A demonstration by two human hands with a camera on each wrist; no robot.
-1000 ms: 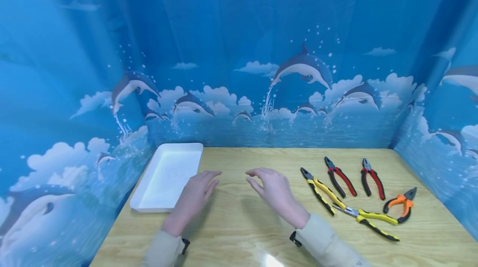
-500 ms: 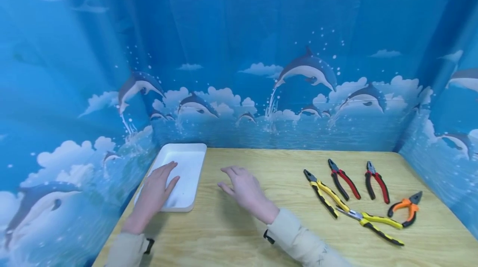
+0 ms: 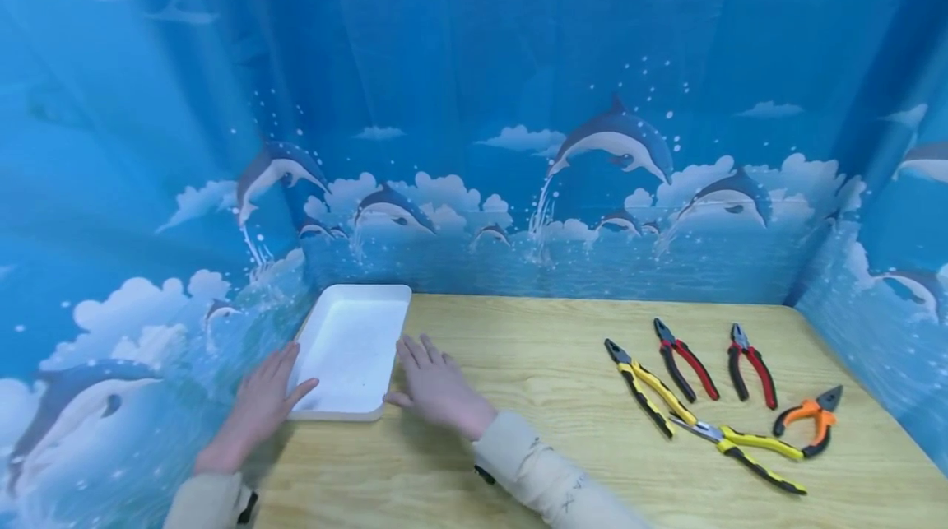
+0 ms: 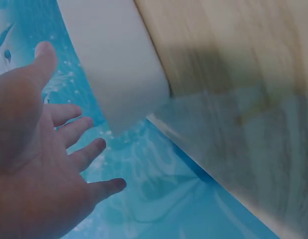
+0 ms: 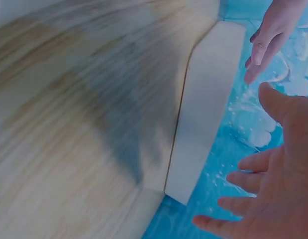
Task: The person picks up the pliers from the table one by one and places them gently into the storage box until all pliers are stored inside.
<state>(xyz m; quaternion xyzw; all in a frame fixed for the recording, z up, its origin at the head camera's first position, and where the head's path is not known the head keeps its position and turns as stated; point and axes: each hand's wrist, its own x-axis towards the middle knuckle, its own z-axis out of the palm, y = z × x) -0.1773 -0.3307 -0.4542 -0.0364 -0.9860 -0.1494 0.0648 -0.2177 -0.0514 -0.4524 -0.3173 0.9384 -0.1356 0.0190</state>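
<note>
Five pliers (image 3: 713, 433) on the table (image 3: 533, 381) — well right of the tray (image 3: 348, 352).

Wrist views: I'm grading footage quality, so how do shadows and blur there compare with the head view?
Head: bright, the orange pliers clearly outlined; left wrist: dimmer, the table's wood grain soft, a shadow beside the white tray; right wrist: a broad dark shadow across the table, grain soft too.

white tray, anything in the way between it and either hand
Nothing visible: the left hand is at the left edge of the white tray, the right hand at its right, and the pliers lie farther right.
</note>
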